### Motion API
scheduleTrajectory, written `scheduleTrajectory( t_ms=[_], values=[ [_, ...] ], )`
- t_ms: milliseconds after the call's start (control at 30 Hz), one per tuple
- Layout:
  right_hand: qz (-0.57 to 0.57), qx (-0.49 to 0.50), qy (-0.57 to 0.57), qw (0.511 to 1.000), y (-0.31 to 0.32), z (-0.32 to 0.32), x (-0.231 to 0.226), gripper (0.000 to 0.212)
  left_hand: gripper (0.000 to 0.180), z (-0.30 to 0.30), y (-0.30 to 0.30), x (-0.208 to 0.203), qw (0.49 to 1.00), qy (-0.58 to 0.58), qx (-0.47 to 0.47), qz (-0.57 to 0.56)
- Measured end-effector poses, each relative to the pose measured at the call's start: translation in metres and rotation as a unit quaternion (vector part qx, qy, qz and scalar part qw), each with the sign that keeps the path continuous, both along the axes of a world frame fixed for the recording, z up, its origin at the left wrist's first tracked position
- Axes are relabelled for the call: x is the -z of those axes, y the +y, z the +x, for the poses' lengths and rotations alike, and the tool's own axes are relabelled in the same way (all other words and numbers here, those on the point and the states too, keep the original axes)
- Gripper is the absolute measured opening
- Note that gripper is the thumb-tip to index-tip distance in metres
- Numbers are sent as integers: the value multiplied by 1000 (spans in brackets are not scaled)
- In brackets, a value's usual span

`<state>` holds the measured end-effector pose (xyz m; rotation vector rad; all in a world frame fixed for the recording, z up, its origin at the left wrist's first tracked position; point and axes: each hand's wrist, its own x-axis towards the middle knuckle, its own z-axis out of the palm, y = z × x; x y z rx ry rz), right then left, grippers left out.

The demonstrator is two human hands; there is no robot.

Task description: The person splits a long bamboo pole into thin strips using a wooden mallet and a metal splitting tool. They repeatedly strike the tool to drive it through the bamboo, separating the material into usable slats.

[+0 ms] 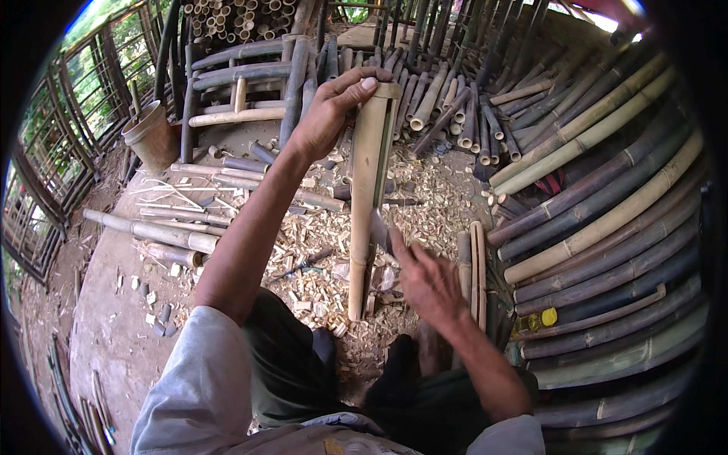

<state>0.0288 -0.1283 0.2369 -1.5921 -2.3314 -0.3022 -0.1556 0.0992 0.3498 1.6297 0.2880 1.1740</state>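
A pale split length of bamboo (367, 174) stands nearly upright in front of me, its lower end down among the wood chips. My left hand (341, 102) is closed over its top end, with the thumb at the rim. A darker, narrow edge runs down the right side of the piece. Lower on that side, my right hand (432, 284) grips a knife, its fingers wrapped round the handle. The knife blade (379, 230) lies against the bamboo's right edge, partly smeared by motion.
Wood chips (326, 292) cover the ground around my feet. Long bamboo poles (599, 227) are stacked along the right. Cut bamboo lengths (432, 98) lie at the back, beside a bamboo frame (243, 76). A bucket (152, 136) and loose poles (152, 230) are at left.
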Motion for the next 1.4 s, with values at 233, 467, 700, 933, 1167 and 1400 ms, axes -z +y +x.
scheduleTrajectory(
  t_ms=[233,467,700,933,1167,1400],
  values=[
    [-12,6,57,998,1,-23,49,71,40,-15,25,11,1000,-5,-27,-13],
    [8,24,-12,1000,-14,-33,160,65,43,-54,58,28,996,-31,-69,-55],
    [-89,17,-21,996,-40,-29,214,71,46,-84,91,52,987,-53,-108,-104],
    [-129,6,-50,990,-79,-5,277,65,49,-100,103,65,989,-41,-113,-90],
    [-218,12,-6,976,-86,7,270,65,61,-82,59,34,992,20,-114,-40],
    [-307,53,37,949,-84,46,207,62,107,-128,-10,212,980,192,3,-55]
  ],
)
